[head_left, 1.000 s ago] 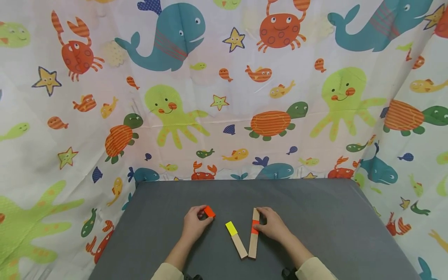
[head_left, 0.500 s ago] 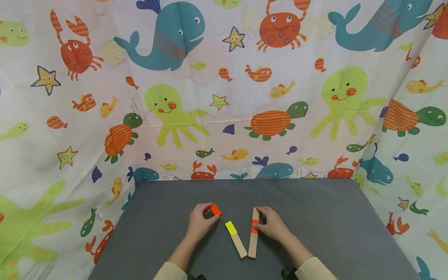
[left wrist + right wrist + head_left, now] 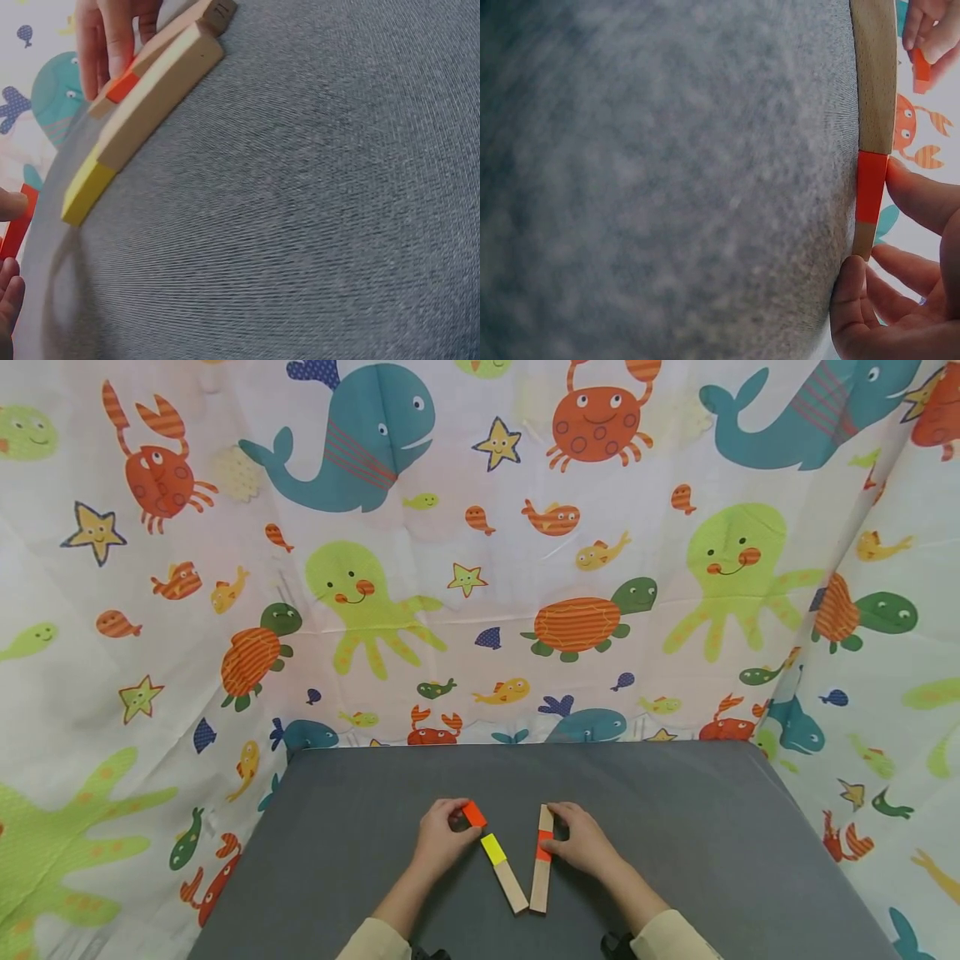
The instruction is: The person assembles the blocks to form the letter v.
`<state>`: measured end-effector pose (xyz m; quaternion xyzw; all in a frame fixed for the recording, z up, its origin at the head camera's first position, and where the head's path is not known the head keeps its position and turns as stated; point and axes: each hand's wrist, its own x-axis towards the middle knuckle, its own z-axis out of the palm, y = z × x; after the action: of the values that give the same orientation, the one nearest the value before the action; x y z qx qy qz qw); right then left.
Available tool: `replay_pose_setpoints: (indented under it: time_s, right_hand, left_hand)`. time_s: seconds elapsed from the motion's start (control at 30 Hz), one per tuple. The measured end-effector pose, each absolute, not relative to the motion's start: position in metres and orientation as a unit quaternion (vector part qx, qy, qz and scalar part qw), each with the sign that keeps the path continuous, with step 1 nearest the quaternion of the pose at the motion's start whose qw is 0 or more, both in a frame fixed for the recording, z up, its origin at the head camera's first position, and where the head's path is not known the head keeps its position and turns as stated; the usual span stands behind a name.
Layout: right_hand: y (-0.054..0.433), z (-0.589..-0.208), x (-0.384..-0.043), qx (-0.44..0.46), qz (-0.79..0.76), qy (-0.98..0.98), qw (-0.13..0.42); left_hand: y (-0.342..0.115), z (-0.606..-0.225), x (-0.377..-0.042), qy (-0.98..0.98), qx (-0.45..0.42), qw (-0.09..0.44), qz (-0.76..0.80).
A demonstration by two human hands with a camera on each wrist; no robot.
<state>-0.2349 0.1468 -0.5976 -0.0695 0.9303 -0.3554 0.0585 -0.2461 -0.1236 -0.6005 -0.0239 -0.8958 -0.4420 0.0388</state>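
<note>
My left hand (image 3: 438,842) pinches an orange block (image 3: 474,814) between thumb and fingers, close to the far end of a yellow block (image 3: 493,848). That yellow block lies end to end with a long plain wooden block (image 3: 512,887). My right hand (image 3: 588,843) holds a second row at its far part. Its thumb lies against the row's orange block (image 3: 872,187), and fingertips curl at the end of the short plain block (image 3: 863,238). A long plain block (image 3: 540,887) forms the near part. In the left wrist view, the carried orange block (image 3: 21,217) appears at the left edge.
The two rows form a V, their near ends almost meeting, on a dark grey cloth-covered table (image 3: 697,852). Behind the table hangs a white curtain (image 3: 450,635) printed with sea animals, with further panels at both sides.
My left hand has moved right with the orange block, bringing it close to the yellow block's far end. The right hand and the rows look the same.
</note>
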Motion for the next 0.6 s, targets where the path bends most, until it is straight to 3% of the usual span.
replay_pose_setpoints:
  time_s: [0.6]
  right_hand:
    - [0.148, -0.597, -0.234, -0.076, -0.366, 0.926, 0.052]
  left_hand:
    - [-0.118, -0.614, -0.250, -0.897, -0.026, 0.025, -0.440]
